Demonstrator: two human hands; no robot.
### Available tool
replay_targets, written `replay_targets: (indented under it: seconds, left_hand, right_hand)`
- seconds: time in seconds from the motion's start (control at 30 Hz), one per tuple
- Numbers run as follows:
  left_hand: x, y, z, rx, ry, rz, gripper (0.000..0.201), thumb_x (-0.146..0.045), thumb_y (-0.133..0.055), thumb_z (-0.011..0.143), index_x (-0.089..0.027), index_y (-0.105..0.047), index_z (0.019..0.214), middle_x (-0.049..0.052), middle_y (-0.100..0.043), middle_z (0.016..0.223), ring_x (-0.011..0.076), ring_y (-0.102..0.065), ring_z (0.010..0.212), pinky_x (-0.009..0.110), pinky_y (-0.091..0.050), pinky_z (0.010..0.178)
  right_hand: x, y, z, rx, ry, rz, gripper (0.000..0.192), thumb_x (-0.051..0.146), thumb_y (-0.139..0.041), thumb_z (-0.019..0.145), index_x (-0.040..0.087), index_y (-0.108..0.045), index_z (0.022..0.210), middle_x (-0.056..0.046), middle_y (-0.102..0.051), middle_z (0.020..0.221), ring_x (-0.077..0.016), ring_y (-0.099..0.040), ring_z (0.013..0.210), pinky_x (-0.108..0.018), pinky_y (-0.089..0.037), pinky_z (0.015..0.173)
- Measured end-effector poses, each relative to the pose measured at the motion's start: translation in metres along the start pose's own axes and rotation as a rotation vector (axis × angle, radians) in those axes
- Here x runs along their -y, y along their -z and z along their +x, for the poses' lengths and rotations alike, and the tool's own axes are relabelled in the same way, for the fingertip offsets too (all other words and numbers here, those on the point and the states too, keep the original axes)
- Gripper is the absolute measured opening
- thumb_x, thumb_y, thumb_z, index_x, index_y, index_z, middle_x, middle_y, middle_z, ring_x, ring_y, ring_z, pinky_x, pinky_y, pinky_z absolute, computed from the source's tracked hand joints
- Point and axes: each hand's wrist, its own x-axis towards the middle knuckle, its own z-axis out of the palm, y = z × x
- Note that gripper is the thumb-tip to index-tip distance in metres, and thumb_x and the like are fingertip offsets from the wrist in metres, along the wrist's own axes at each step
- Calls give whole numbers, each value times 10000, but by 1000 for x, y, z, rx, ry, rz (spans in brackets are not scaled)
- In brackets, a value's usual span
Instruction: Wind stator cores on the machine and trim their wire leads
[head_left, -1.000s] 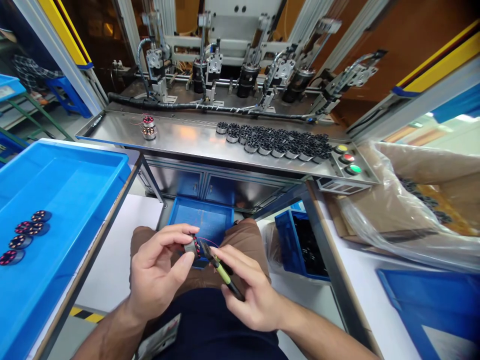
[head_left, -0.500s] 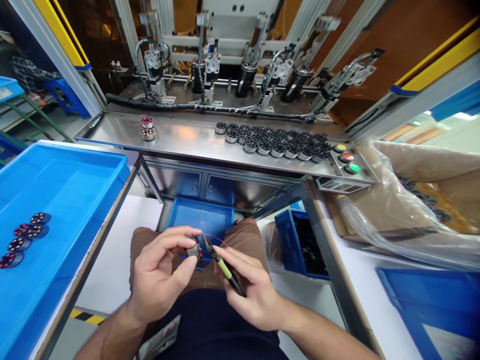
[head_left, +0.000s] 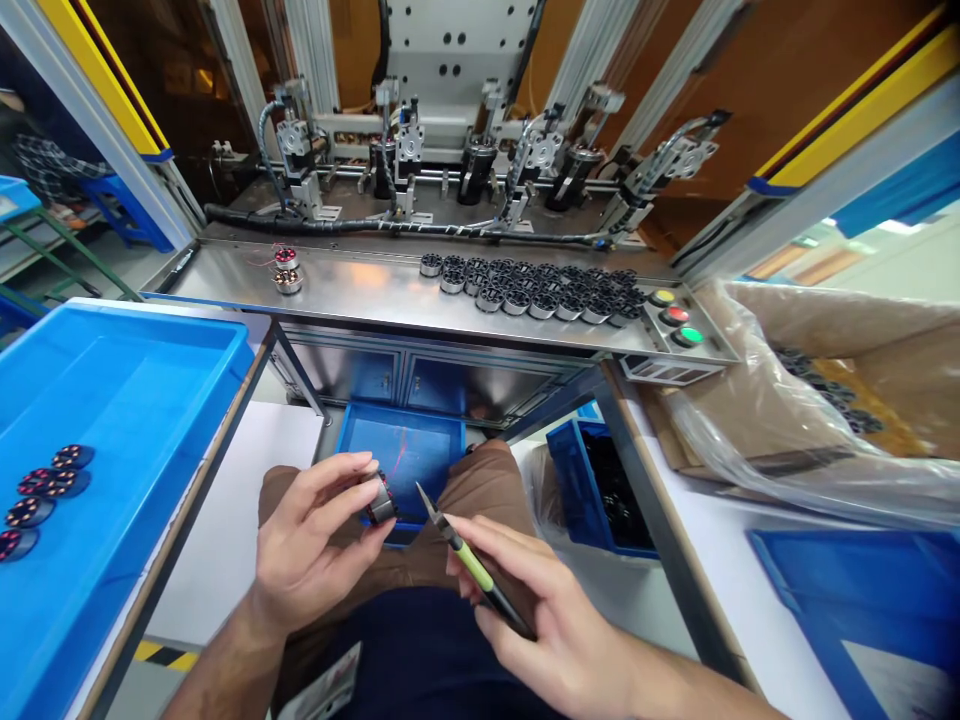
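Between the fingertips and thumb of my left hand is a round motor stator, tilted on edge, with reddish windings on its face. My right hand is closed around cutting pliers with green and black handles. The pliers' tip points up and left, a short way from the stator and not touching it. Below both hands, a blue tray on the floor has a thin red wire piece in it or just above it. Two wound stators stand together on the metal bench ledge.
Rows of black-topped stators fill the ledge's middle and right, beside push buttons. Machine clamps stand behind. At left, a blue bin holds several wound stators. A plastic-lined carton is at right, a dark-filled blue crate below.
The pliers have drawn back right and down from the stator. The red wire that ran between stator and right hand is gone from there. My left hand has turned the stator slightly.
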Motion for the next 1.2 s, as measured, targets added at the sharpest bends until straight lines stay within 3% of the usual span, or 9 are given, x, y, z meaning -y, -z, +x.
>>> replay_targets:
  seconds: [0.2, 0.5, 0.9, 1.2]
  left_hand:
    - [-2, 1, 2, 46, -44, 20, 569, 1, -773, 720, -227, -659, 1230, 89, -696, 1235, 230, -722, 1055, 326, -644, 884]
    - [0, 1, -3, 3, -8, -147, 610, 55, -759, 697, -235, -563, 1197, 92, -744, 1199, 276, -723, 1088, 499, -632, 913]
    - [-3, 0, -2, -3, 19, -227, 648, 84, -736, 689, -240, -546, 1217, 112, -755, 1185, 288, -728, 1082, 508, -631, 912]
    - [-3, 0, -1, 9, 30, -210, 655, 83, -735, 698, -243, -526, 1227, 106, -750, 1199, 281, -725, 1089, 500, -636, 904]
  right_hand:
    - [11, 3, -2, 64, -26, 161, 835, -29, -486, 699, 329, -453, 1453, -34, -672, 985, -154, -661, 846, -305, -565, 784]
    - [7, 0, -6, 88, -92, 275, 794, -19, -518, 731, 269, -456, 1469, -69, -685, 1036, -164, -681, 897, -337, -580, 839]
    - [7, -2, -2, 99, -81, 339, 780, -16, -520, 772, 333, -453, 1466, -40, -660, 994, -126, -647, 813, -296, -580, 756]
    - [3, -4, -1, 117, -163, 347, 673, 33, -555, 795, 235, -492, 1434, -46, -645, 948, -117, -628, 761, -267, -561, 714]
